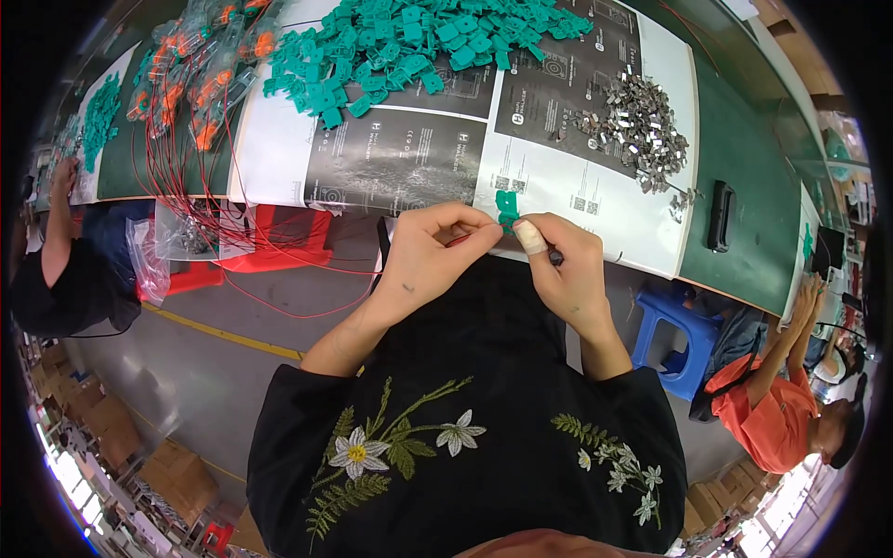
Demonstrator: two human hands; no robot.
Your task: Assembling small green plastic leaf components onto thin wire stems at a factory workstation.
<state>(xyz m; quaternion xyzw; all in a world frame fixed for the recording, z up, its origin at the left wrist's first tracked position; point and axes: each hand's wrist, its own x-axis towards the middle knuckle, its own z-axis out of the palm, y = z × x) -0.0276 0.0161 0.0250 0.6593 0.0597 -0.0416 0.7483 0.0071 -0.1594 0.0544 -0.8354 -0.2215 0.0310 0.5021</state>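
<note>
The left hand [433, 246] keeps a narrow grip, apparently on a red wire [457, 240]; the right hand's [566, 265] pinches the green clip [506, 203] at the near edge of the desk [744, 265], probably so both hands meet comfortably. Beyond the clip sits a green pile [409, 42]; right of it, metal pieces [651, 130]. Printed paper [395, 158] between clip and pile likely gives finger room.

Free passage over the sheet [541, 166] between green parts [409, 45] and metal pieces [648, 130]
</note>
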